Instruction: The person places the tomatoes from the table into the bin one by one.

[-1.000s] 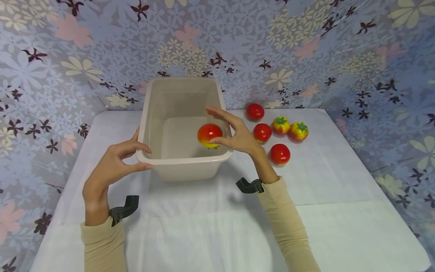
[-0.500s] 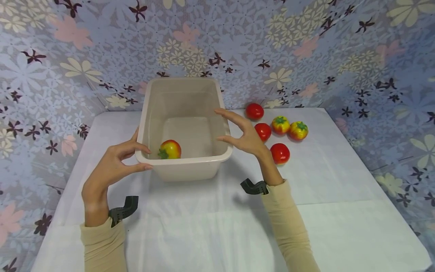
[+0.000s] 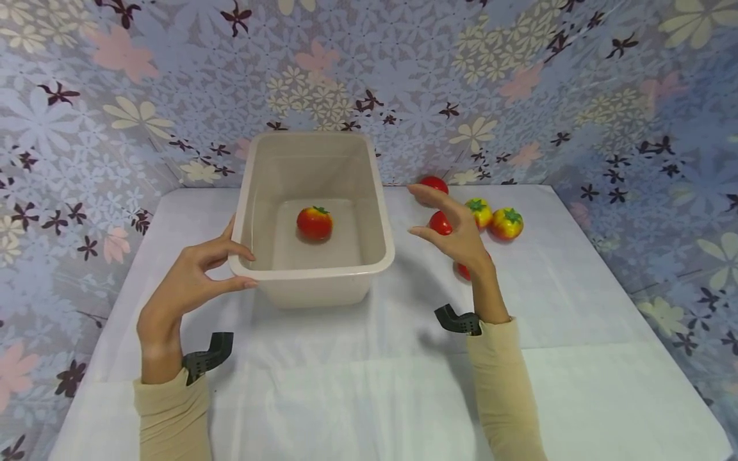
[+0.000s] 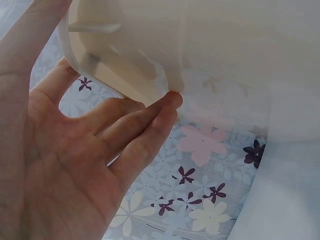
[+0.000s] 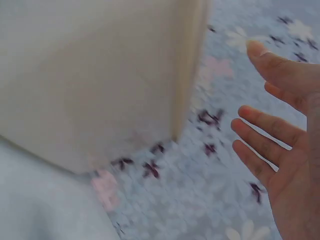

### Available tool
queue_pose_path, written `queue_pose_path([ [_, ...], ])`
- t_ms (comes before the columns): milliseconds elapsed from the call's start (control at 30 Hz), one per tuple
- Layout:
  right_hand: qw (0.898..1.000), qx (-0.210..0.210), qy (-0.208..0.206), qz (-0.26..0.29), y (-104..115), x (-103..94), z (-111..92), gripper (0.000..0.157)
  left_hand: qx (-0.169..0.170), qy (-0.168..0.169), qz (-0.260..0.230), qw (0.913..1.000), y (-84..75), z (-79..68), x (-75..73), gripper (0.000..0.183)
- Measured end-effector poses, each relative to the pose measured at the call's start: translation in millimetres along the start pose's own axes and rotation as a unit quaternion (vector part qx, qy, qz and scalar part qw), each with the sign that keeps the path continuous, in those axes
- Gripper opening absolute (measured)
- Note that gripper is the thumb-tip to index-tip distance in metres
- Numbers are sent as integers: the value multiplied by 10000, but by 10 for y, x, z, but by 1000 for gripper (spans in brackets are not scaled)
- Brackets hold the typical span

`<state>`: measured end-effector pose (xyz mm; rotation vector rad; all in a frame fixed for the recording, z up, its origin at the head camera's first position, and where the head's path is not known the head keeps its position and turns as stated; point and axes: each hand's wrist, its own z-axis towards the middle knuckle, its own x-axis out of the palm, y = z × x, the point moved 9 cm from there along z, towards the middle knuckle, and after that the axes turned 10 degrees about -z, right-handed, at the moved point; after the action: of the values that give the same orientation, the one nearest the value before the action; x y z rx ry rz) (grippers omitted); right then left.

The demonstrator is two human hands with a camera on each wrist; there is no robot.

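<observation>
My left hand (image 3: 193, 278) grips the front left corner of a beige plastic tub (image 3: 316, 274), thumb on the front and a finger over the rim. In the left wrist view, other fingers (image 4: 142, 132) of it lie against the outer wall. A shiny red-and-yellow toy tomato (image 3: 314, 225) with a green top lies inside, on the bottom. To the right of the tub, my right hand (image 3: 461, 234) is in the air with thumb and fingers spread and nothing between them. It partly covers the red toy tomatoes (image 3: 441, 222) behind it. In the right wrist view its fingers (image 5: 262, 142) stand apart from the tub wall.
Two yellow-red toy tomatoes with green tops, one of them the rightmost tomato (image 3: 506, 224), lie beyond the right hand. Another red tomato (image 3: 434, 185) is near the back edge. A white cloth (image 3: 346, 397) covers the table; flowered fabric (image 3: 403, 77) hangs behind.
The right hand has let go of the toy tomato inside the tub and moved out to the right. The tomato has rolled left, then back to the middle. The left hand stays put.
</observation>
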<state>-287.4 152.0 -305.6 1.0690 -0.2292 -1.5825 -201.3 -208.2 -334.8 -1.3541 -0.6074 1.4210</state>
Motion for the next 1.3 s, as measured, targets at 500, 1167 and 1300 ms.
queue_pose_path([
  [500, 9923, 250, -1195, 226, -319, -792, -369, 62, 22, -3, 58, 10000, -19, 3, -7, 34],
  [1167, 9657, 2541, -3, -540, -1317, -1081, -1037, 71, 50, 55, 104, 9999, -45, -23, 7, 34],
  [1300, 9598, 2742, 275, -541, -1391, -1014, -1083, 74, 31, 100, 167, 9998, -53, -12, 21, 34],
])
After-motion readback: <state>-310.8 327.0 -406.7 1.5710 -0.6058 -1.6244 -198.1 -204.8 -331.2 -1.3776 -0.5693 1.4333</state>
